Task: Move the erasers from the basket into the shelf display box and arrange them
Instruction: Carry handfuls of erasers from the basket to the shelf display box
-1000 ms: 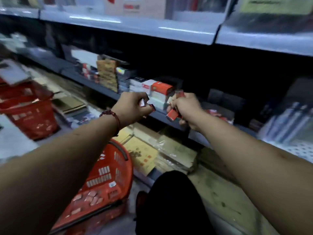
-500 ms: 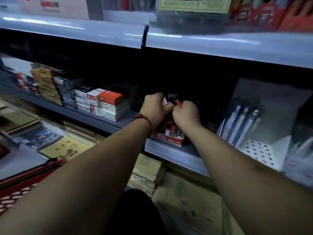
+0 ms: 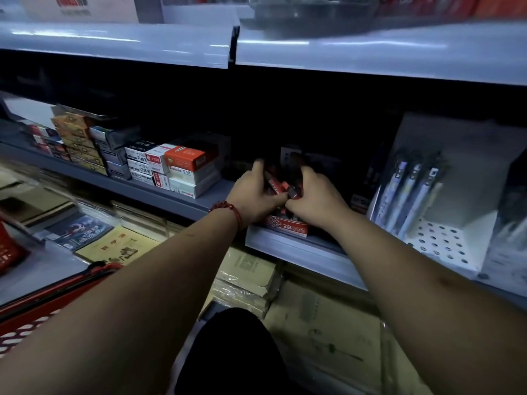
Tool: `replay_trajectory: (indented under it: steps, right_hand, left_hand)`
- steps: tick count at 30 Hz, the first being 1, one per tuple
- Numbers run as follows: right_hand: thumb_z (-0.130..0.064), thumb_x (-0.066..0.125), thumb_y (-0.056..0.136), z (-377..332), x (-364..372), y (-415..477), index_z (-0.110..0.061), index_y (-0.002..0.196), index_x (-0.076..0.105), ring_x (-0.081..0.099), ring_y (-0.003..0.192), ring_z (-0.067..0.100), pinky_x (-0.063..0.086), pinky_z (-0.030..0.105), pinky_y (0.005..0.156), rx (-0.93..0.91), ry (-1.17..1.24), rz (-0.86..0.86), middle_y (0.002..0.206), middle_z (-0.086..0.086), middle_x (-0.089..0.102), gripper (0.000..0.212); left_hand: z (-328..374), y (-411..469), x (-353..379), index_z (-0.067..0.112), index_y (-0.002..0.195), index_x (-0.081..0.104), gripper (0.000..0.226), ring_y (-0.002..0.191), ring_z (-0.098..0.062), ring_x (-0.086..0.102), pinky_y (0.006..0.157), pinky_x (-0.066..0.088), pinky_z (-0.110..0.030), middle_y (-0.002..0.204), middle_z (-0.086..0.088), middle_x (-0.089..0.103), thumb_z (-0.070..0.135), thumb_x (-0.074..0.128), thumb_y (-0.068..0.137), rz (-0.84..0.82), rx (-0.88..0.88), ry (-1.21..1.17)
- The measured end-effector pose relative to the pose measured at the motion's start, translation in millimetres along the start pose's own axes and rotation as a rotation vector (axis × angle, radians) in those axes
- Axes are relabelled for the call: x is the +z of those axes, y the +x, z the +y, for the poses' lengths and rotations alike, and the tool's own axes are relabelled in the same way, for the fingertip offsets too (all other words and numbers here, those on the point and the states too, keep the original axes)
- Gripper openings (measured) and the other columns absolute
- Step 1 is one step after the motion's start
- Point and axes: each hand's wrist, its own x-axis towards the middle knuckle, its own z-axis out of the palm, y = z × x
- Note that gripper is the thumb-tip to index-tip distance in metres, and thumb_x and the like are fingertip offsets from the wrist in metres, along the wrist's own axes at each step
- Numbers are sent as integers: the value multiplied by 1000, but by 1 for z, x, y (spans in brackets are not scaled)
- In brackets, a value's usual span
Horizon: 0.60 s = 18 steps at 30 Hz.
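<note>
A red display box marked 2B stands at the front edge of the middle shelf. Both hands are over it. My left hand grips several red-and-black erasers above the box. My right hand pinches one eraser between thumb and fingers, touching the left hand's bundle. More erasers stand inside the box, mostly hidden by my hands. The red basket shows only its rim and mesh at the lower left, under my left forearm.
Stacked staple boxes sit on the shelf to the left of the display box. A white pen rack stands to the right. An upper shelf overhangs. Paper packs and booklets lie on the lower level.
Both hands moved from in front of the staple boxes to the display box, carrying erasers. The view swung right, and the basket slid to the lower left corner.
</note>
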Motion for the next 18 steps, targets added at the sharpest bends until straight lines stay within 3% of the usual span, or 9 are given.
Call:
replay_trajectory:
  steps: [4,8,12,16,18]
  right_hand:
    - [-24,77,65,3,-4,-3,-23,123,51,66,89,21,57,34,78,30,125,-38,105,2,63,64]
    - [-10,79,66,-2,-7,-4,-23,119,54,64,87,15,55,30,78,92,371,-46,97,-1,64,60]
    - [-21,68,75,-11,-2,-2,-13,102,63,65,81,27,53,34,66,213,661,69,87,9,66,29]
    - [-33,48,99,-15,10,6,-4,109,64,61,104,35,49,37,85,224,466,180,110,19,65,35]
    - [-27,41,104,-12,13,5,0,110,60,59,106,37,43,35,82,162,292,166,115,23,62,33]
  left_hand:
    - [1,-10,-5,13,132,50,63,101,-13,67,89,53,-27,110,0,70,29,80,79,-42,24,-56]
    - [-5,-16,-6,18,128,57,58,106,-14,65,95,54,-34,117,-3,67,32,82,77,-35,94,-34]
    - [-5,-20,-6,25,124,60,45,104,-14,65,93,55,-38,114,0,67,34,73,81,-32,114,-50]
    - [-1,-16,-4,31,133,49,54,106,-19,64,94,53,-41,116,-1,67,45,63,83,-40,127,14]
    - [-3,-15,-5,29,138,44,59,113,-25,59,99,46,-43,121,-3,65,55,55,86,10,155,283]
